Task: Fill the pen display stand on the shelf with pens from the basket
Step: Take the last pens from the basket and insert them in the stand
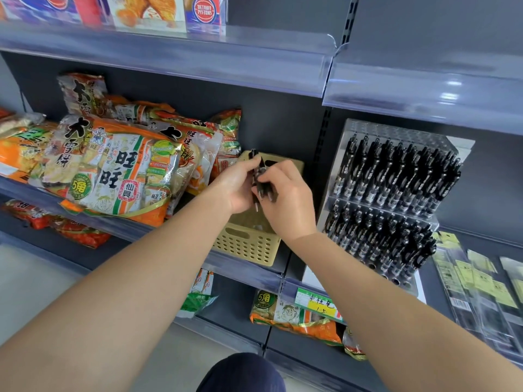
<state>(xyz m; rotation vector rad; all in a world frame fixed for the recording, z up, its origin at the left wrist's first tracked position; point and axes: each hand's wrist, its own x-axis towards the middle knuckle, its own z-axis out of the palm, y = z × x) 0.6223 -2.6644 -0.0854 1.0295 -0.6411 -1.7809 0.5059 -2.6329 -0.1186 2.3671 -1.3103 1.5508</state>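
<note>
A beige perforated basket [245,247] stands on the middle shelf, its inside mostly hidden by my hands. Above it, my left hand [236,185] grips a small bunch of black pens [259,176], held roughly upright. My right hand [285,199] pinches one of those pens from the right, fingertips against the bunch. To the right stands the clear tiered pen display stand [387,199], its upper and middle rows packed with black pens; several round holes in the front bottom row [396,281] show no pen.
Orange and white snack bags [119,171] pile up left of the basket, more lie on the shelf below [294,315]. Packaged stationery [481,290] lies right of the stand. A clear-edged shelf [424,89] overhangs the stand. A yellow price tag [319,302] sits on the shelf edge.
</note>
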